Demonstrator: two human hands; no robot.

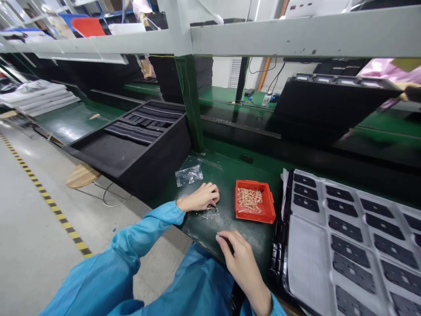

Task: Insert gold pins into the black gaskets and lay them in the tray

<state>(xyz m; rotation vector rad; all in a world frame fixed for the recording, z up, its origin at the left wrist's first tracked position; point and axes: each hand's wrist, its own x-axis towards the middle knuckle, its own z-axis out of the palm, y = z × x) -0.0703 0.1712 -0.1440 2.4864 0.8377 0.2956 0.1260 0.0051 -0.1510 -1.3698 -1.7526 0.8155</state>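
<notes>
My left hand (203, 197) rests low over the green tabletop (226, 169), its fingers curled down. Small clear and dark pieces (209, 212) lie right under its fingertips; what they are is too small to tell. Nearer to me, my right hand (239, 256) hovers by the table's front edge with thumb and index finger pinched together. Whatever sits in that pinch, if anything, cannot be made out. To the right of both hands is a red bin (268, 210) holding a heap of thin gold-coloured metal parts (249, 198).
A crumpled clear plastic bag (190, 175) lies beyond my left hand. A large black box (158, 153) with dark strips stands at left. On the right, a white tray (309, 254) carries rows of black plates (350, 251). Across the bench, a person's hand (406, 90) touches a black panel (305, 105).
</notes>
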